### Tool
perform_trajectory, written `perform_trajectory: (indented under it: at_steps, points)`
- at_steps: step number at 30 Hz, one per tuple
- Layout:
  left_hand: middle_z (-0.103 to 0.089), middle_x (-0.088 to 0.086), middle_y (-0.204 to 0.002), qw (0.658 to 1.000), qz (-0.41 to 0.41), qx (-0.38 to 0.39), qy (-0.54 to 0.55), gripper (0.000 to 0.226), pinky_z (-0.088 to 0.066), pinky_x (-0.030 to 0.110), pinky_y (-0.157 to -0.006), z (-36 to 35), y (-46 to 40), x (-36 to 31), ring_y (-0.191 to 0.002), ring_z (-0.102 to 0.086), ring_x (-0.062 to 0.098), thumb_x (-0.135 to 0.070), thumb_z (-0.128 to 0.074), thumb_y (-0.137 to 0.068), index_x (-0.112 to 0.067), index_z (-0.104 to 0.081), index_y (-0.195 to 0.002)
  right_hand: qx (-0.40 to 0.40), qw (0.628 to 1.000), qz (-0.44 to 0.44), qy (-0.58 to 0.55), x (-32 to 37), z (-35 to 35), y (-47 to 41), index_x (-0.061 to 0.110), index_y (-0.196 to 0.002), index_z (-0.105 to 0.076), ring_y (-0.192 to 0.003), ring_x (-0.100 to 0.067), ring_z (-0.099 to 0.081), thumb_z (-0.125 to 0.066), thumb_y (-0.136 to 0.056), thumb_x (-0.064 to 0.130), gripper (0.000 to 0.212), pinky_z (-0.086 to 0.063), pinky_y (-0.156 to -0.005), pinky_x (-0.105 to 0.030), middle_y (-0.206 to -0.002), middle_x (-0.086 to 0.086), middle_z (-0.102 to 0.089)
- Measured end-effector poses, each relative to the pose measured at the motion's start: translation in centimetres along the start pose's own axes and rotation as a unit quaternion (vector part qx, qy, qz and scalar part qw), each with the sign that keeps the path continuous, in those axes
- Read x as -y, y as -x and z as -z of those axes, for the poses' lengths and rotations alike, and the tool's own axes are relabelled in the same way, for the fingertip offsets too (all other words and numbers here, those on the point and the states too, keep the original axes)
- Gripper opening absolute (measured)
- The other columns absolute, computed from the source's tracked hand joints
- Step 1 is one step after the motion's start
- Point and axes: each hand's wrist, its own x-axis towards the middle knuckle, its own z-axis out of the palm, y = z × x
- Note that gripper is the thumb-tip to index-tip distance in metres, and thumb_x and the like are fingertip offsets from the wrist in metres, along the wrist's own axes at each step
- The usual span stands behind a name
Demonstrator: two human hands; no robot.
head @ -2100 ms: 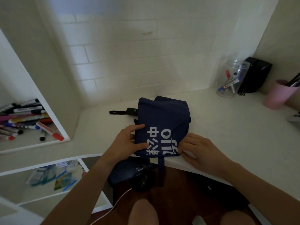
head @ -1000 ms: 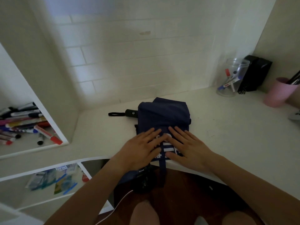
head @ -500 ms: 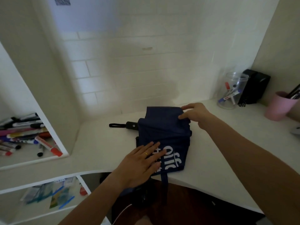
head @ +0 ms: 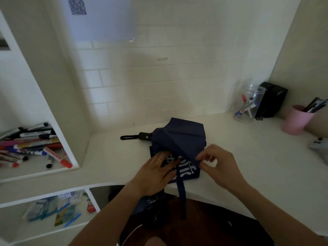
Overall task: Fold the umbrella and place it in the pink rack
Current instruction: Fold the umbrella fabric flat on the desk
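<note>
- The navy umbrella point(head: 179, 141) lies collapsed on the white counter point(head: 248, 157) near its front edge, its canopy bunched into flat folds.
- The left hand point(head: 154, 174) lies flat and unclenched on the near part of the cloth, fingers spread, a gold ring point(head: 160, 160) on one finger.
- The right hand point(head: 218, 166) pinches a folded flap of canopy between thumb and fingertips, lifted just beside the left hand.
- White lettering on the cloth shows between the hands; it is partly covered and cannot be read.
- The black handle point(head: 144, 136) with its wrist loop sticks out beyond the left hand, to that hand's left.
- A navy strap point(head: 181, 196) hangs over the counter edge below the hands.
- Far beyond the right hand, a clear jar point(head: 248, 105) holds markers; next to it are a black box point(head: 271, 100) and a pink cup point(head: 296, 119) holding dark pens.
- Left of the left hand, a shelf point(head: 35, 173) holds a heap of markers point(head: 30, 144).
- A paper with a QR code point(head: 78, 5) hangs on the wall above.
</note>
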Motion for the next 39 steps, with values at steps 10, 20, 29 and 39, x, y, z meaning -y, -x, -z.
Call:
perform_trajectory:
  at_steps: [10,20,29,39]
  points:
    - [-0.066,-0.003,-0.112,0.857,0.298,-0.095,0.41,0.024,-0.047,0.02,-0.087,2.4,0.5,-0.6,-0.111,-0.063,0.021,-0.029,-0.041,-0.107,-0.021,-0.061,-0.117,0.059,0.966,0.186,0.169,-2.6,-1.2,2.3,0.017,-0.09,-0.067,-0.095,-0.013,-0.063,-0.074,-0.08,0.0,0.021,-0.055,-0.075,-0.027,-0.11,0.006,-0.069]
    - [-0.069,0.007,-0.078,0.907,0.257,-0.078,0.325,0.031,-0.056,0.03,-0.076,2.6,0.6,1.3,-0.076,-0.067,0.02,-0.026,-0.074,-0.09,-0.042,-0.066,-0.115,0.128,0.95,0.193,0.211,-3.7,-0.6,1.0,0.021,-0.091,-0.065,-0.095,-0.012,-0.059,-0.059,-0.091,0.011,0.011,-0.052,-0.076,-0.027,-0.103,0.01,-0.066]
    - [-0.06,0.003,-0.111,0.957,0.198,-0.013,0.214,0.042,-0.043,0.021,-0.095,2.9,0.5,1.4,-0.102,-0.06,0.015,-0.026,-0.074,-0.091,-0.031,-0.063,-0.132,0.016,0.985,0.056,0.163,0.1,-1.3,-1.5,0.021,-0.087,-0.07,-0.086,-0.015,-0.054,-0.056,-0.082,0.003,0.023,-0.045,-0.074,-0.026,-0.088,0.008,-0.066]
    - [-0.065,-0.008,-0.114,0.893,0.234,-0.015,0.384,0.055,-0.05,0.03,-0.103,3.6,0.6,2.0,-0.106,-0.06,-0.009,0.004,-0.075,-0.083,-0.028,-0.065,-0.127,0.224,0.94,0.048,0.252,-2.1,-5.2,-2.4,0.034,-0.158,-0.012,-0.154,-0.018,0.01,-0.036,-0.089,0.073,0.083,-0.005,-0.126,-0.04,-0.168,0.004,0.005]
